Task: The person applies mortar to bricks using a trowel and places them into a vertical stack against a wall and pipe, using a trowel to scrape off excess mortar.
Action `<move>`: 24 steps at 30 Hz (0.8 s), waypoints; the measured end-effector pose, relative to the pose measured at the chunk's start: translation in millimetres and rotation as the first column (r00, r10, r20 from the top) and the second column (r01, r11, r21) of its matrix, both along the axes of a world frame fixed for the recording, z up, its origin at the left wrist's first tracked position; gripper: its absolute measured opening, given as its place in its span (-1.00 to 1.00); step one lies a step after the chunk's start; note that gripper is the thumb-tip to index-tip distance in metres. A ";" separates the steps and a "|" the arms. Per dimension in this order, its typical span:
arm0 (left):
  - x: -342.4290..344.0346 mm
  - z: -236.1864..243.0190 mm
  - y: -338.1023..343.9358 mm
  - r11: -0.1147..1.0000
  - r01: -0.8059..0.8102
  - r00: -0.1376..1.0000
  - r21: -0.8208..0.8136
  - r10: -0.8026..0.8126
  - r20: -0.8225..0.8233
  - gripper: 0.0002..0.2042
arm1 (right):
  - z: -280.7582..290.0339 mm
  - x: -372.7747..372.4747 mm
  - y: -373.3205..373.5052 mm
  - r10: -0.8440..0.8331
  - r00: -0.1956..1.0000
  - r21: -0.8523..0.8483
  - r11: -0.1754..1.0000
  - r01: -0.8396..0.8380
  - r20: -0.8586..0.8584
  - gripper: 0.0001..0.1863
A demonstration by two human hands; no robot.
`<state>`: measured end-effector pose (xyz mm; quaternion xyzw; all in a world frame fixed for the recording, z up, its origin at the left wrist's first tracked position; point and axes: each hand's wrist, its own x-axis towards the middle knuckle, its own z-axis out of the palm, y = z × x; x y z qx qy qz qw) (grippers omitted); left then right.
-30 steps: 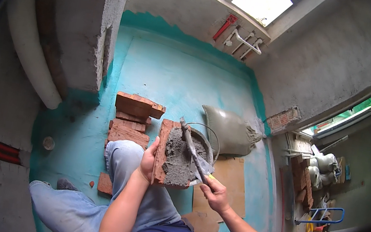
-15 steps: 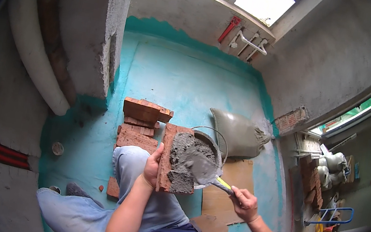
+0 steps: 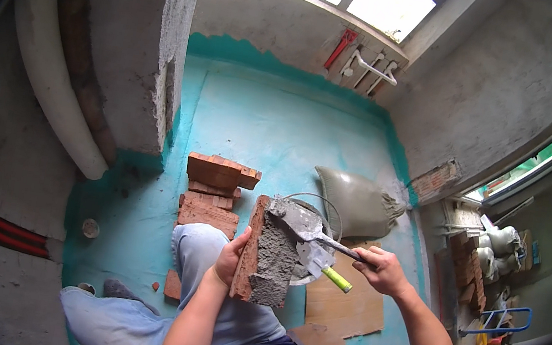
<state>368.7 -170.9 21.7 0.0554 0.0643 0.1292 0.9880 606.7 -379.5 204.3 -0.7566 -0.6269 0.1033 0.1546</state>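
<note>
My left hand (image 3: 230, 259) grips the edge of a red brick (image 3: 248, 258), held tilted above my bent knee. Rough grey mortar (image 3: 274, 262) covers the brick's right-hand face. In my right hand (image 3: 383, 270) is the dark handle of a trowel (image 3: 299, 219), its smeared blade against the mortar's upper part. Behind the brick, largely hidden, stands a bucket (image 3: 303, 276) with a wire handle. A second tool with a yellow-green handle (image 3: 337, 279) rests at the bucket, its blade grey with mortar.
Stacked bricks (image 3: 208, 217) stand on the turquoise floor beyond my knee. A full, tied sack (image 3: 350, 202) lies past the bucket, and flat cardboard (image 3: 345, 306) is spread to the right. A blue-handled metal frame (image 3: 501, 322) and bagged goods (image 3: 500, 241) are along the right side.
The trowel has moved up from low over the bucket to the top of the mortar. The brick is turned more edge-on, and the yellow-green handle shows in full.
</note>
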 end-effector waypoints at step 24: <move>15.3 17.3 1.3 0.987 -0.147 0.985 -0.058 0.151 0.084 -0.45 | -125.6 -107.6 -44.4 -0.230 0.849 0.210 0.907 0.364 -0.476 -0.71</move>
